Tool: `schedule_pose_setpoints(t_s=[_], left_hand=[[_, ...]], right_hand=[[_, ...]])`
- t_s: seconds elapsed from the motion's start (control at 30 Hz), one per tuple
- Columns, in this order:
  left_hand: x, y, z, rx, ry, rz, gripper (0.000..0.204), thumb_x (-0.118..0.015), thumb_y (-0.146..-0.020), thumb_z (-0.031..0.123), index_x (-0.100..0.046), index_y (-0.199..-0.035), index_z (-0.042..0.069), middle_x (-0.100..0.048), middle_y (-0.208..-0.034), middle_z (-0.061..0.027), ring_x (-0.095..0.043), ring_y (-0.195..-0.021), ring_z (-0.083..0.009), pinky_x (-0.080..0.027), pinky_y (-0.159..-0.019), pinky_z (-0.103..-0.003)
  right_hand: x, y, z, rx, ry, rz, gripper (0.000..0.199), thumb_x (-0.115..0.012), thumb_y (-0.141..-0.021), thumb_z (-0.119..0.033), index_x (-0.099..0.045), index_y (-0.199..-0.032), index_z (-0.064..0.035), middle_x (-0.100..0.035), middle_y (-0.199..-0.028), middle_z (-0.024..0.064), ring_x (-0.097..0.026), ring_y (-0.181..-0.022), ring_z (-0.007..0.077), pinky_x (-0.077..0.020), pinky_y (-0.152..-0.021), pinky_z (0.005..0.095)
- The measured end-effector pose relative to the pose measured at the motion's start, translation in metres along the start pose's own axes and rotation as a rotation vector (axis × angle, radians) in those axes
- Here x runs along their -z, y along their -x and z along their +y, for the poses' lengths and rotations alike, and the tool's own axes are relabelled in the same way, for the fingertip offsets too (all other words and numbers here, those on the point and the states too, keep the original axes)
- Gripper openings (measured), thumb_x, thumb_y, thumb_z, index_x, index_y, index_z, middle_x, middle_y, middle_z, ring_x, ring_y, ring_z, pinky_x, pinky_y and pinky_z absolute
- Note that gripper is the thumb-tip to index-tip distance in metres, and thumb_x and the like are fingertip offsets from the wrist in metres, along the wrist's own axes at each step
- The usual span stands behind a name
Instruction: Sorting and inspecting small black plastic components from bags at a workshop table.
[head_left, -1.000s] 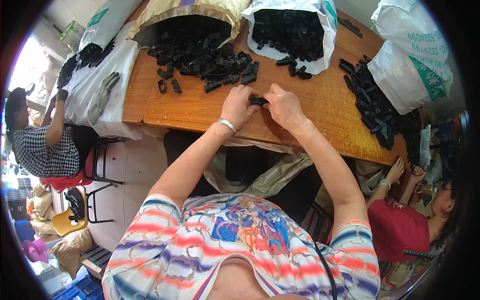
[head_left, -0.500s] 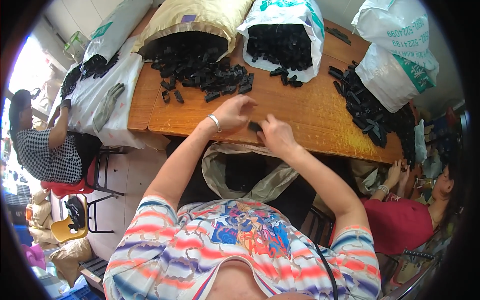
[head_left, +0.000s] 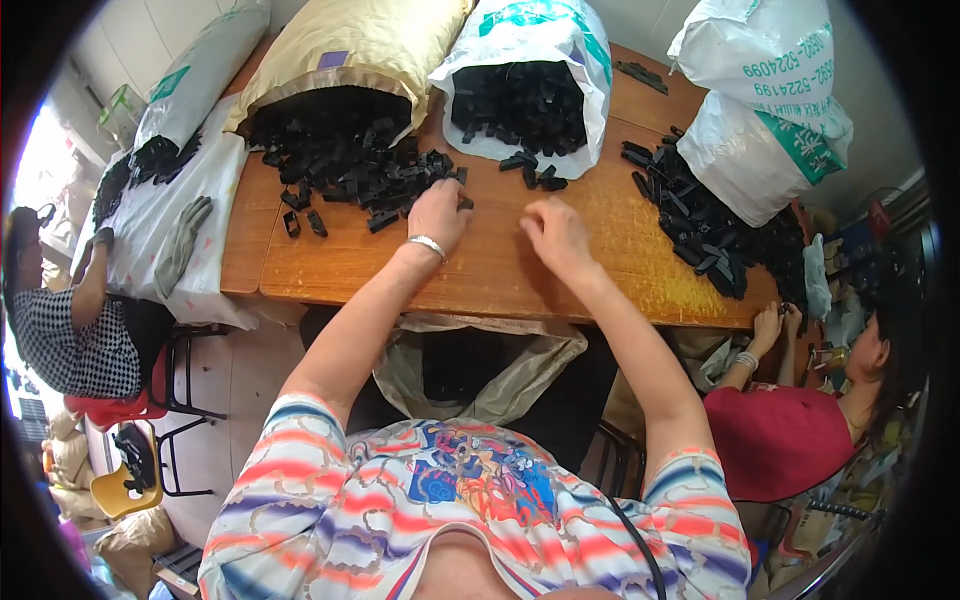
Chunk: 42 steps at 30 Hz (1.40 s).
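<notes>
My left hand (head_left: 440,217), wearing a silvery bracelet, is at the right edge of a heap of small black plastic parts (head_left: 370,180). Its fingers are closed on one black plastic part (head_left: 465,203), partly hidden by the hand. My right hand (head_left: 560,238) is over the wooden table (head_left: 480,270), with thumb and forefinger apart and nothing visible between them. Just beyond it, a few black pieces (head_left: 530,172) lie at the mouth of a white sack (head_left: 590,130) full of them. The heap spills from a tan sack (head_left: 300,50).
An open beige bag (head_left: 400,380) hangs below the table edge at my lap. Longer black parts (head_left: 700,240) lie at the right beside white sacks (head_left: 745,170). Co-workers sit at both sides, one in red (head_left: 780,440), one in checks (head_left: 75,345). A grey glove (head_left: 182,245) lies left.
Both hands have moved apart and farther onto the table, the left to the heap. The black piece at my right fingertips no longer shows. The whole view has shifted slightly.
</notes>
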<state>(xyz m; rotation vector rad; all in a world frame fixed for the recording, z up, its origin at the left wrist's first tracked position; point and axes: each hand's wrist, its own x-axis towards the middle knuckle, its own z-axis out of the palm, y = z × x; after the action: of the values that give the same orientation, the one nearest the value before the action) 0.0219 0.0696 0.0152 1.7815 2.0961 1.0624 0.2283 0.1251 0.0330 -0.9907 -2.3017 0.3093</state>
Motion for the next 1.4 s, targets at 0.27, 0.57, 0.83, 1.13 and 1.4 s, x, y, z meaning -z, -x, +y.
schedule_pose_setpoints(t_s=[0.27, 0.57, 0.83, 1.13, 1.4], left_hand=[[-0.011, 0.028, 0.015, 0.051, 0.053, -0.007, 0.017, -0.07, -0.082, 0.015, -0.065, -0.093, 0.003, -0.068, -0.096, -0.0161, -0.065, -0.092, -0.0342, -0.051, -0.079, -0.042], [-0.005, 0.048, 0.038, 0.118, 0.17, -0.057, 0.032, -0.074, -0.079, 0.023, -0.06, -0.099, 0.001, -0.062, -0.096, -0.0176, -0.062, -0.09, -0.0375, -0.051, -0.079, -0.045], [-0.011, 0.048, 0.016, -0.057, 0.113, -0.101, 0.031, -0.078, -0.07, 0.008, -0.064, -0.097, 0.002, -0.057, -0.099, -0.0162, -0.057, -0.096, -0.0362, -0.049, -0.083, -0.042], [-0.005, 0.046, 0.01, 0.004, 0.181, -0.166, 0.029, -0.077, -0.07, 0.005, -0.066, -0.097, 0.003, -0.057, -0.095, -0.0149, -0.059, -0.089, -0.0343, -0.049, -0.08, -0.042], [0.0, 0.044, 0.011, 0.015, 0.201, -0.205, 0.027, -0.077, -0.071, 0.005, -0.068, -0.097, 0.002, -0.059, -0.095, -0.0148, -0.061, -0.088, -0.033, -0.05, -0.08, -0.041]], right_hand=[[-0.035, -0.068, 0.036, -0.247, 0.29, -0.058, 0.026, -0.073, -0.08, -0.013, -0.064, -0.1, -0.0004, -0.056, -0.111, 0.0216, -0.063, -0.093, 0.0405, -0.0532, -0.079, 0.0463], [-0.026, -0.047, 0.043, -0.209, 0.177, -0.122, 0.025, -0.076, -0.077, -0.014, -0.065, -0.096, -0.0031, -0.062, -0.104, 0.0184, -0.063, -0.094, 0.0369, -0.0519, -0.082, 0.0446], [-0.002, -0.01, 0.0, 0.002, -0.229, -0.135, 0.015, -0.071, -0.078, -0.006, -0.066, -0.092, -0.003, -0.063, -0.087, 0.0147, -0.064, -0.087, 0.0343, -0.0511, -0.075, 0.0409], [-0.009, 0.004, -0.026, 0.224, -0.139, -0.242, 0.021, -0.07, -0.077, -0.003, -0.064, -0.097, -0.0045, -0.061, -0.097, 0.0121, -0.062, -0.089, 0.0357, -0.052, -0.074, 0.0429], [-0.012, 0.005, -0.025, 0.259, -0.033, -0.268, 0.019, -0.07, -0.077, -0.006, -0.066, -0.095, -0.0062, -0.061, -0.096, 0.0108, -0.063, -0.083, 0.0345, -0.0525, -0.07, 0.043]])
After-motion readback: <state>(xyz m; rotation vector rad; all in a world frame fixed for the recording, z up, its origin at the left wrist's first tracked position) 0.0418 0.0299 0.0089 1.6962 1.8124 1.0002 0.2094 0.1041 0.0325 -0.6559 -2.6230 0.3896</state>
